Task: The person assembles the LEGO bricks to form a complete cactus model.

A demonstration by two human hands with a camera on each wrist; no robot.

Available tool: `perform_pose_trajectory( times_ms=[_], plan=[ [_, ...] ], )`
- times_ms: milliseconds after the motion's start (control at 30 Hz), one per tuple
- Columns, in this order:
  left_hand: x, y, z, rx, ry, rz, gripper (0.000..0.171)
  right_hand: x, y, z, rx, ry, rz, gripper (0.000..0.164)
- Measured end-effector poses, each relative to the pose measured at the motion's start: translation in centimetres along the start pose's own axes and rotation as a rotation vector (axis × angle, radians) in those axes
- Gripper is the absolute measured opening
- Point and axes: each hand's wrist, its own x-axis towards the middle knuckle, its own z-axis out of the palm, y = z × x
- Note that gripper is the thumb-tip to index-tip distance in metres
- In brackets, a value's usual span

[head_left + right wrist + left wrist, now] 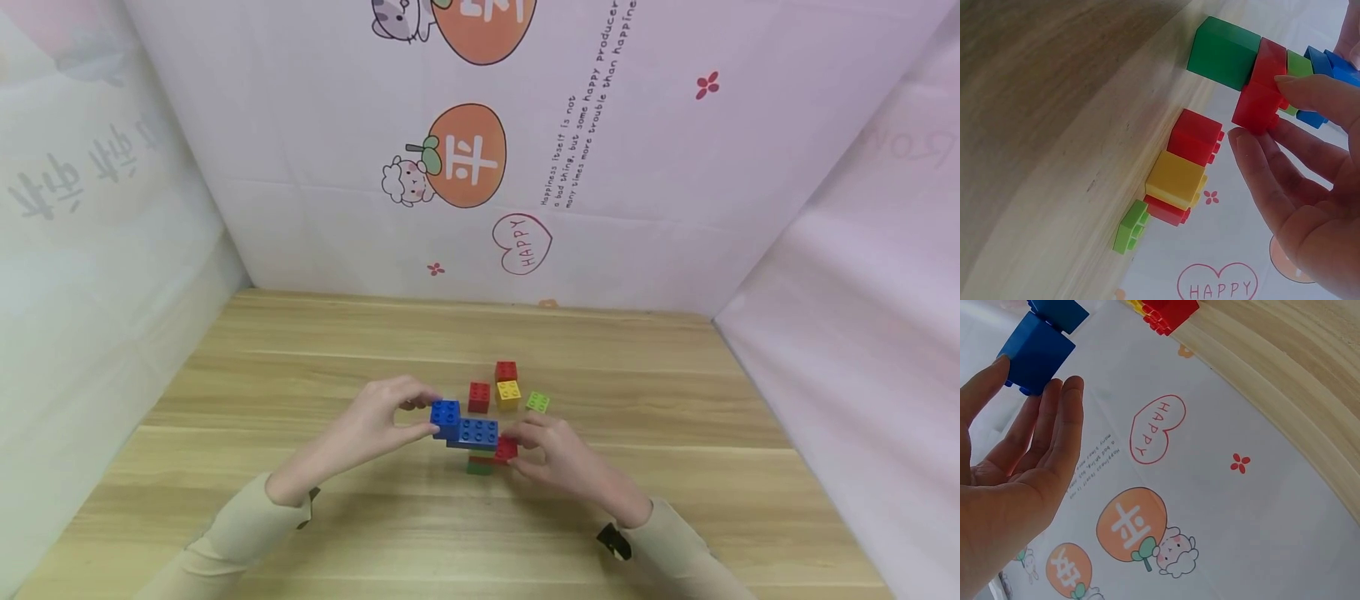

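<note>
A small tower of toy building bricks stands on the wooden table between both hands. From the bottom up it has a dark green block [1222,53], a red brick [1257,106], a thin light green brick [1299,65] and a longer blue brick [478,432]. A square blue block [445,414] sits at the tower's upper left end. My left hand [382,414] pinches this block between thumb and fingers. On the other side, my right hand [558,457] holds the jutting end of the red brick, thumb above and fingertips below in the right wrist view.
Loose bricks lie just behind the tower: a red one [479,397], a yellow one [508,396], another red one [506,371] and a thin light green one [537,402]. White printed cloth [337,242] walls the table [360,333] at the back and sides.
</note>
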Motion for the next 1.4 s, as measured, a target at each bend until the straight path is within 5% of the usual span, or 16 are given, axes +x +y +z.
perform_pose_trajectory(
  times_ms=[467, 900, 1400],
  plan=[
    [0.0, -0.1, 0.2, -0.024, -0.015, 0.0, 0.03, 0.0, -0.2, -0.2, -0.004, -0.026, 0.02, 0.034],
    [0.1, -0.1, 0.1, -0.045, -0.031, -0.001, 0.028, 0.4, -0.6, -0.3, -0.031, 0.077, -0.104, 0.038],
    [0.3, -0.1, 0.4, -0.076, -0.051, 0.005, 0.032, 0.8, -1.6, -0.4, 0.045, 0.118, -0.078, 0.039]
  ],
)
